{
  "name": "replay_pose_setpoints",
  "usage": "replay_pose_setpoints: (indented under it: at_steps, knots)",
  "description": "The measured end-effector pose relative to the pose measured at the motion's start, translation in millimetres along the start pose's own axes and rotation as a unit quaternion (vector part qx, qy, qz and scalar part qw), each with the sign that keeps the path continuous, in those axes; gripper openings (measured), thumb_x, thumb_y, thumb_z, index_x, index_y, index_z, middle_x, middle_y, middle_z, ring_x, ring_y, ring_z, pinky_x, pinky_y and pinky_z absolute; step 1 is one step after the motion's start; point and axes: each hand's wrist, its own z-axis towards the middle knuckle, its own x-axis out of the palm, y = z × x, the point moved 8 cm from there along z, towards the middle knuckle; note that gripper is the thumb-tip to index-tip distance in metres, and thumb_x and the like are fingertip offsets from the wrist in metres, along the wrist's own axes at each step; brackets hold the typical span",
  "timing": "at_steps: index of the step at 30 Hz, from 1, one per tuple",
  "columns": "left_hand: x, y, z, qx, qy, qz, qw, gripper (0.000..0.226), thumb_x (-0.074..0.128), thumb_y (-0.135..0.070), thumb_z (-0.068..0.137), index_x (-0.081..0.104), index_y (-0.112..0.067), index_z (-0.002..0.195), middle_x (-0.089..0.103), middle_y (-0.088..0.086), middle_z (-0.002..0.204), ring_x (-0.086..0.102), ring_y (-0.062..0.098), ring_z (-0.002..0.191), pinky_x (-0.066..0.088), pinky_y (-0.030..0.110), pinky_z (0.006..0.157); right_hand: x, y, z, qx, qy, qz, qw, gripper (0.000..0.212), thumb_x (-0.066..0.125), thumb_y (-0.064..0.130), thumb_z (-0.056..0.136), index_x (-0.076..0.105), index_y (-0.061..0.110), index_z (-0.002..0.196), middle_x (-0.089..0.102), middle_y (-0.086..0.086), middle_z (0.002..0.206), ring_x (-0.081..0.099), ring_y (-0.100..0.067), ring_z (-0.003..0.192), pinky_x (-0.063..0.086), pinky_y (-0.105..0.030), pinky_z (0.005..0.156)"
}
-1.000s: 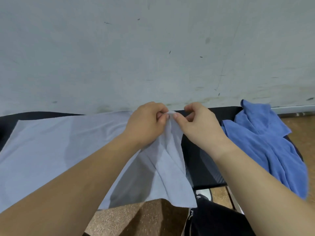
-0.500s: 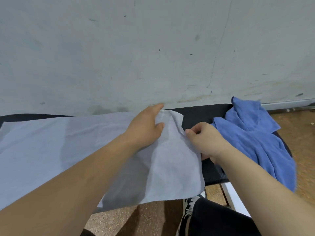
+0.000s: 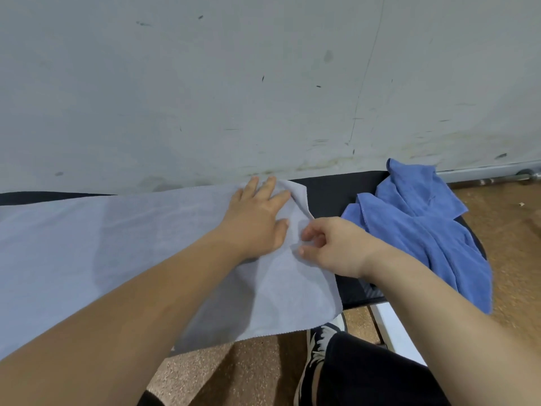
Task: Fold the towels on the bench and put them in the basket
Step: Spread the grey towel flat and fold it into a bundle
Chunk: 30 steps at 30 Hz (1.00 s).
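A pale grey towel [image 3: 117, 247] lies spread along the black bench [image 3: 330, 190], its near edge hanging over the front. My left hand [image 3: 257, 218] lies flat on the towel near its far right corner, fingers straight. My right hand [image 3: 330, 247] sits at the towel's right edge with thumb and fingers curled, pinching the cloth there. A crumpled blue towel [image 3: 421, 230] lies on the right end of the bench and droops over its side. No basket is in view.
A scuffed grey wall [image 3: 263, 83] rises straight behind the bench. Brown speckled floor [image 3: 509, 230] shows to the right and below. My leg in dark trousers and a black and white shoe [image 3: 317, 347] stand in front of the bench, beside a white bench leg [image 3: 392, 326].
Both hands pinched the towel's corner up a second ago. Since then the towel has been laid flat, my left hand has opened onto it, and my right hand has moved down its right edge.
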Motion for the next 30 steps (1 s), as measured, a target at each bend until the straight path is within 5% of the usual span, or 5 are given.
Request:
replay_pose_setpoints:
  at_steps: [8, 13, 21, 26, 30]
  knots:
    - [0, -9, 19, 0.025, 0.005, -0.058, 0.998, 0.06, 0.04, -0.038, 0.107, 0.02, -0.031, 0.163, 0.006, -0.001, 0.174, 0.006, 0.026, 0.159, 0.013, 0.053, 0.126, -4, -16, 9, 0.015, 0.012, -0.035, 0.999, 0.025, 0.058, 0.046, 0.098, 0.052, 0.026, 0.084, 0.049, 0.009, 0.078, 0.049, -0.01, 0.069, 0.039, -0.028, 0.064]
    - [-25, -1, 59, -0.03, -0.027, -0.099, 0.994, 0.043, 0.05, -0.029, 0.105, 0.051, -0.02, 0.146, 0.054, 0.005, 0.146, 0.051, 0.03, 0.132, 0.041, 0.047, 0.11, -7, -20, 12, 0.017, -0.005, -0.016, 1.0, 0.028, 0.058, 0.049, 0.097, 0.057, 0.021, 0.097, 0.052, 0.008, 0.077, 0.053, -0.012, 0.07, 0.04, -0.028, 0.063]
    - [-38, -13, 80, -0.031, -0.006, -0.047, 0.998, 0.015, 0.059, -0.018, 0.095, 0.065, -0.025, 0.107, 0.055, -0.003, 0.11, 0.053, 0.024, 0.111, 0.044, 0.036, 0.093, -23, -23, 9, 0.02, -0.061, -0.004, 0.998, 0.034, 0.061, 0.052, 0.095, 0.066, 0.022, 0.109, 0.068, 0.004, 0.078, 0.068, -0.019, 0.08, 0.058, -0.038, 0.078]
    - [-69, -8, 72, -0.048, -0.154, -0.069, 0.985, 0.034, 0.066, -0.012, 0.091, 0.055, -0.021, 0.122, 0.051, -0.001, 0.125, 0.052, 0.024, 0.111, 0.049, 0.039, 0.086, -24, -22, 8, 0.022, -0.065, -0.065, 0.996, 0.033, 0.062, 0.055, 0.092, 0.064, 0.022, 0.097, 0.067, 0.005, 0.082, 0.067, -0.017, 0.08, 0.059, -0.042, 0.078]
    - [-62, -9, 43, -0.063, -0.09, -0.036, 0.993, 0.045, 0.061, -0.026, 0.095, 0.051, -0.025, 0.139, 0.048, 0.0, 0.141, 0.05, 0.025, 0.125, 0.049, 0.041, 0.095, -29, -13, 6, 0.007, -0.085, -0.074, 0.994, 0.034, 0.063, 0.05, 0.093, 0.065, 0.019, 0.109, 0.067, 0.003, 0.092, 0.066, -0.019, 0.087, 0.059, -0.042, 0.081]
